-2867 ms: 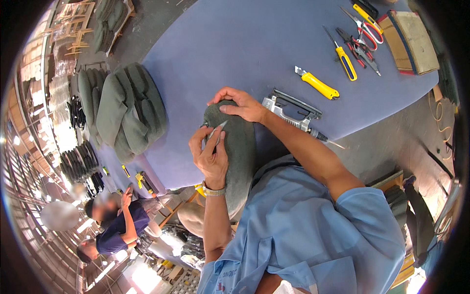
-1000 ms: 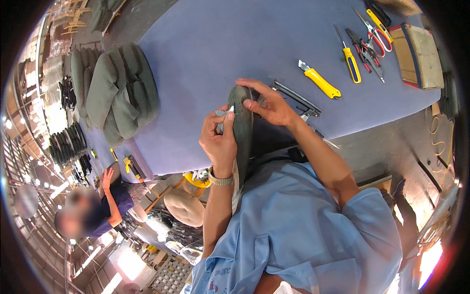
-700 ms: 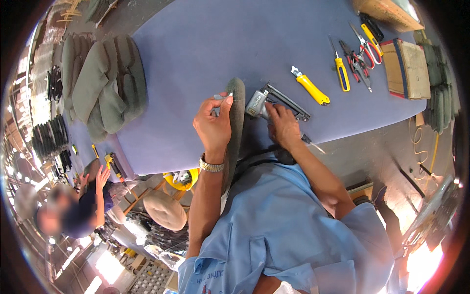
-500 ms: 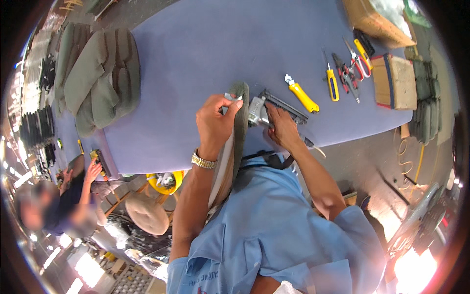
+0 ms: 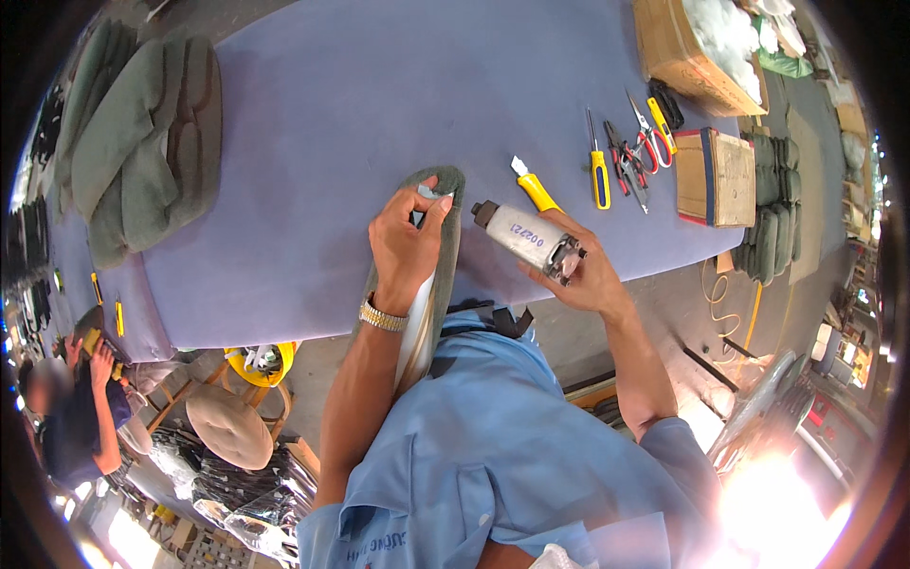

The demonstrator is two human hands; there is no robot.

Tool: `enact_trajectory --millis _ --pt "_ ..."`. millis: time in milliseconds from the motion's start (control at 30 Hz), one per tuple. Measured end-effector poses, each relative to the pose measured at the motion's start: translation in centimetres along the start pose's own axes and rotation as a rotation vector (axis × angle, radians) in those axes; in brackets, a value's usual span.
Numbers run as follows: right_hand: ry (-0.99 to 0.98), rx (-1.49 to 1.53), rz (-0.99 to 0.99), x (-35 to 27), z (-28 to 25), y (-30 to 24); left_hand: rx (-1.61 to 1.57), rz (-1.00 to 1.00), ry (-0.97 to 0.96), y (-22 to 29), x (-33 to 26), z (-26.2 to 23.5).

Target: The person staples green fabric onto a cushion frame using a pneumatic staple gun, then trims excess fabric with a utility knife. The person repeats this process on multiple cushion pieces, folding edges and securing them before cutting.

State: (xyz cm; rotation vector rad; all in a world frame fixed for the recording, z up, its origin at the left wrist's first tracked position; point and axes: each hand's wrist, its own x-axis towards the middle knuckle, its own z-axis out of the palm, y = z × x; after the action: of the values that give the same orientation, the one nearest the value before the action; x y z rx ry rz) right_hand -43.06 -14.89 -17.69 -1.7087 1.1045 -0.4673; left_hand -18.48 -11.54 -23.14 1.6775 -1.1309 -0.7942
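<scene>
A grey-green upholstered piece [image 5: 448, 237], long and rounded at its far end, reaches from my waist onto the table. At that end my left hand [image 5: 406, 247] pinches the cover's pale edge between thumb and fingers. My right hand [image 5: 597, 277] grips a silver staple gun [image 5: 523, 235], held up off the table just right of the upholstered piece and apart from it. Its dark nose points toward my left hand. Beyond the gun lies a yellow utility knife [image 5: 537, 192], its near end hidden behind the tool and hand.
The blue-covered table [image 5: 360, 104] carries stacked grey-green cushions [image 5: 152, 142] at left. On the right lie a screwdriver [image 5: 599, 175], pliers [image 5: 626, 166], scissors [image 5: 652, 137] and two cardboard boxes [image 5: 730, 180]. A co-worker [image 5: 81, 417] handles a tool at lower left, near a round stool [image 5: 229, 427].
My right hand has lifted the staple gun off the table and turned it toward the upholstered piece. My left hand keeps its pinch. The whole view has shifted somewhat.
</scene>
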Motion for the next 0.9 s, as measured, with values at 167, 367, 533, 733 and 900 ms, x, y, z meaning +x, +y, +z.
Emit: enact_trajectory --millis 167,367,533,733,900 --pt "-0.016 -0.004 -0.189 1.2 0.3 1.4 -0.026 -0.063 -0.003 0.0 0.0 -0.1" --pt "-0.21 -0.015 -0.007 3.0 -0.1 -0.7 -0.043 -0.09 -0.004 -0.3 0.1 -0.1" --pt "-0.233 -0.074 -0.049 3.7 0.0 -1.8 -0.076 -0.102 -0.001 -0.1 0.2 -0.2" --pt "-0.297 -0.173 -0.014 4.6 -0.2 -3.1 -0.106 -0.108 0.001 -0.4 0.5 -0.4" --pt "-0.334 -0.233 0.132 5.2 -0.2 -5.1 -0.127 -0.104 0.012 -0.5 0.4 -0.3"
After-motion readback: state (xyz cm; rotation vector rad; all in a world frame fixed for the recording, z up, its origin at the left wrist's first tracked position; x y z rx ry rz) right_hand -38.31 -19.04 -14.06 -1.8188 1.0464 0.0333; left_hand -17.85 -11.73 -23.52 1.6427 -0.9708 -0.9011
